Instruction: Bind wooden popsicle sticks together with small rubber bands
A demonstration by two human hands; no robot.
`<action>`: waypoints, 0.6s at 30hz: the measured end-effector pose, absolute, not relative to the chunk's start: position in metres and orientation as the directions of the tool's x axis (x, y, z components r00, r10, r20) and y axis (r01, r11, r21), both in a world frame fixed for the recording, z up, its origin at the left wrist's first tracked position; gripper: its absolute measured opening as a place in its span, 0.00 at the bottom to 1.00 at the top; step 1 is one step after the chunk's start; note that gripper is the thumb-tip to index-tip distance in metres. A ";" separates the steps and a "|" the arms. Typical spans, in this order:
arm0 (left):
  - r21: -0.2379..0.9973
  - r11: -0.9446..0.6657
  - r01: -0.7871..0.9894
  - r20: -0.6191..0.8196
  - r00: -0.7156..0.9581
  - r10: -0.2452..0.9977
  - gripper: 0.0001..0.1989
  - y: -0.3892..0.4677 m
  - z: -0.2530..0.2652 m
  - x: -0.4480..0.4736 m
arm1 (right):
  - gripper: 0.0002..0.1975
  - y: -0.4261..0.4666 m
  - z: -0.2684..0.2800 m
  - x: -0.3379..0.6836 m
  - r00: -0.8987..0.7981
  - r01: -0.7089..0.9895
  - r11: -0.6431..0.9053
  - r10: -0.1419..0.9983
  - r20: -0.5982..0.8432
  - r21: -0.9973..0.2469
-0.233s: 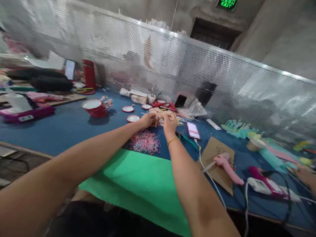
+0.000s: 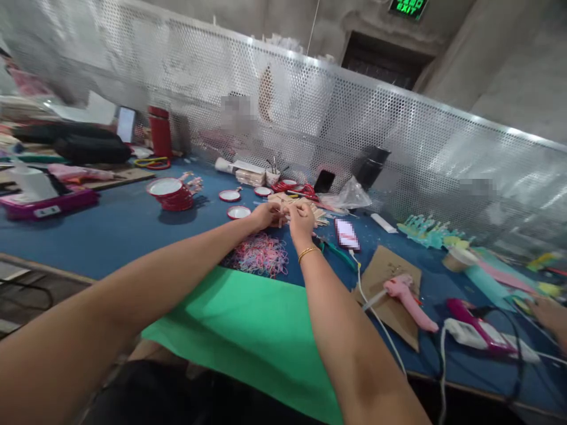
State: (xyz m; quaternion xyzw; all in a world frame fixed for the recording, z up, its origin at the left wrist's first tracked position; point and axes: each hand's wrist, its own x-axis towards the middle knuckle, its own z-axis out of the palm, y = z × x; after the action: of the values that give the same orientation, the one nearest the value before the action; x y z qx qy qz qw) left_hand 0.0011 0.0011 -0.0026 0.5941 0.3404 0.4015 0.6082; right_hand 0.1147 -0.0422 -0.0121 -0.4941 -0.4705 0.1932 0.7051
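Note:
My left hand (image 2: 268, 216) and my right hand (image 2: 300, 217) meet above the middle of the table, fingers closed in a pinch. What sits between the fingertips is too small and covered to make out. Just behind them lies a pile of pale flat strips (image 2: 319, 213), partly hidden by my right hand. In front of my hands is a heap of pink, purple and blue loops like small rubber bands (image 2: 261, 255). A white disc with a red rim (image 2: 239, 212) rests left of my left hand. A green cloth (image 2: 248, 330) lies across the table's near edge.
Red-rimmed discs (image 2: 165, 188) are stacked at left. On the right are green-handled pliers (image 2: 339, 254), a phone (image 2: 347, 234) with a white cable, and a pink glue gun (image 2: 410, 301) on cardboard (image 2: 376, 277). A perforated metal screen (image 2: 310, 112) stands behind. Another person's hand (image 2: 547, 313) shows at far right.
My right hand has shifted slightly left, closer to my left hand. My left hand has stayed in nearly the same place.

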 end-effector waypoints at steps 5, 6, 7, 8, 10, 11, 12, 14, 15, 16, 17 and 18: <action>0.999 0.000 -0.032 0.014 0.441 0.897 0.08 -0.003 0.001 0.000 | 0.08 -0.045 -0.010 0.117 0.550 0.157 0.426 0.712 0.437 -0.891; 1.000 0.000 -0.029 0.013 0.440 0.898 0.07 -0.003 0.001 0.000 | 0.09 -0.046 -0.010 0.117 0.562 0.152 0.429 0.704 0.435 -0.890; 1.000 0.001 -0.027 0.011 0.437 0.899 0.07 -0.004 0.002 0.000 | 0.09 -0.047 -0.009 0.116 0.564 0.145 0.432 0.704 0.433 -0.890; 1.000 0.002 -0.028 0.010 0.433 0.901 0.07 -0.004 0.002 0.000 | 0.09 -0.048 -0.008 0.115 0.555 0.136 0.435 0.711 0.432 -0.890; 0.999 0.003 -0.039 0.014 0.430 0.903 0.08 -0.004 0.002 0.001 | 0.09 -0.049 -0.006 0.113 0.521 0.120 0.443 0.734 0.436 -0.888; 0.999 0.004 -0.049 0.018 0.427 0.904 0.09 -0.004 0.002 0.001 | 0.09 -0.050 -0.005 0.112 0.503 0.116 0.445 0.744 0.439 -0.888; 0.998 0.005 -0.059 0.021 0.426 0.904 0.09 -0.004 0.002 0.001 | 0.09 -0.050 -0.005 0.111 0.490 0.115 0.446 0.752 0.441 -0.888; 0.998 0.007 -0.065 0.022 0.429 0.903 0.09 -0.005 0.002 0.001 | 0.09 -0.050 -0.006 0.111 0.492 0.124 0.444 0.749 0.444 -0.887; 0.998 0.005 -0.061 0.021 0.430 0.902 0.08 -0.005 0.002 0.000 | 0.09 -0.050 -0.007 0.112 0.503 0.131 0.444 0.740 0.446 -0.886; 0.999 0.002 -0.053 0.021 0.431 0.902 0.07 -0.005 0.002 0.000 | 0.09 -0.049 -0.008 0.113 0.518 0.139 0.445 0.729 0.448 -0.885; 0.999 -0.003 -0.043 0.021 0.431 0.902 0.06 -0.004 0.002 0.000 | 0.09 -0.048 -0.009 0.115 0.530 0.148 0.448 0.717 0.453 -0.882; 0.999 -0.007 -0.033 0.021 0.429 0.903 0.06 -0.004 0.002 0.000 | 0.09 -0.048 -0.010 0.116 0.533 0.159 0.453 0.708 0.463 -0.877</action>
State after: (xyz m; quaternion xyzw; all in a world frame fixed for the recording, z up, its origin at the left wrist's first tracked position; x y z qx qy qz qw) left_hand 0.0000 -0.0043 0.0021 0.5937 0.3665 0.3888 0.6017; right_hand 0.1156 -0.0476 -0.0095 -0.4875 -0.4450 0.1888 0.7271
